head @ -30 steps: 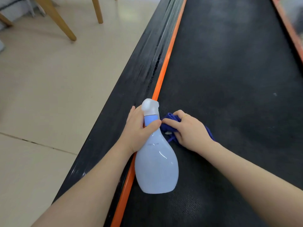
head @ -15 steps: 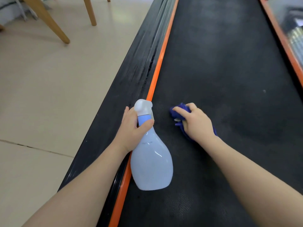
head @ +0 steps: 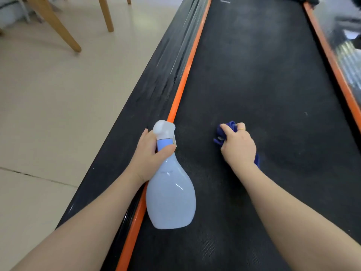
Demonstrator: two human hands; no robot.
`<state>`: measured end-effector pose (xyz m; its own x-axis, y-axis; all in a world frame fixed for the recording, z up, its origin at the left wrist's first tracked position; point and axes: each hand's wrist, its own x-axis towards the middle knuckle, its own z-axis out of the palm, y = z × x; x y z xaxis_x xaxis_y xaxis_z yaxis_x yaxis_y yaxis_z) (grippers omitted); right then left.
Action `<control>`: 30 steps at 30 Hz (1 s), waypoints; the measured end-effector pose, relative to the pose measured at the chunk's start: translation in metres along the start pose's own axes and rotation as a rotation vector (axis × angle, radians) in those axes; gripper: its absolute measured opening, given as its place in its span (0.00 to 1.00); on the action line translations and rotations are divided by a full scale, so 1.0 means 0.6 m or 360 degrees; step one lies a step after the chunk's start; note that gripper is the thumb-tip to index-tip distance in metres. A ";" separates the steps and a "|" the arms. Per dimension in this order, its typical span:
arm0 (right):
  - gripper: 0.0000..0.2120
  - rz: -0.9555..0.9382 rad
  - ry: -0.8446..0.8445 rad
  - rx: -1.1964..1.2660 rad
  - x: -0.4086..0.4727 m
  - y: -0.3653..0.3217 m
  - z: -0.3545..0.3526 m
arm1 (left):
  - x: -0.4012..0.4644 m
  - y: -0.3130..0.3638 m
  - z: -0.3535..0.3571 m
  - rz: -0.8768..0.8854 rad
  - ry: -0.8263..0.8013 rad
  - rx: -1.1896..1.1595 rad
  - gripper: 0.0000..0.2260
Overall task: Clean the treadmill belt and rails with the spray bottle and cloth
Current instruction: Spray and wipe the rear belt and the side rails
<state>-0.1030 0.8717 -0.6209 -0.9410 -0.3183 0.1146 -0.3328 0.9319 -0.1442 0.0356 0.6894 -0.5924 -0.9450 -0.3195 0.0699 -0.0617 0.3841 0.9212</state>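
Your left hand (head: 150,155) is wrapped around the neck of the spray bottle (head: 170,194) – over the belt's (head: 254,75) left edge, by the orange rail (head: 183,83). Your right hand (head: 238,147) presses the bunched blue cloth (head: 220,133) onto mid-belt.

Spray bottle (head: 170,194): pale translucent blue, bulbous body, white trigger head over a blue collar; its neck sits inside the curled fingers (head: 145,137) of the left hand (head: 150,155), thumb across the collar, base low over the belt's left edge.
Cloth (head: 226,132): dark blue, bunched, pressed flat onto the belt beneath the right hand (head: 239,147); folds poke out past the fingertips and behind the heel of the palm.
Belt (head: 263,79): black, finely textured, running ahead of both sets of fingers.
Left rail (head: 156,81): black, ribbed, glossy streaks, beyond an orange strip (head: 185,77), outboard of the left fingers.
Right rail (head: 349,61): blurred, well off from the right fingers.
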 end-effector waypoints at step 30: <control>0.20 -0.0754 -0.0198 0.0125 -0.086 0.046 -0.005 | -0.005 0.056 0.017 -0.0408 -0.0073 0.0174 0.17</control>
<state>-0.0633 0.9140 -0.6281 -0.6836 -0.7267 0.0682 -0.7250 0.6652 -0.1787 0.0332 0.7121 -0.5654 -0.9075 -0.3797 -0.1798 -0.3327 0.3880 0.8595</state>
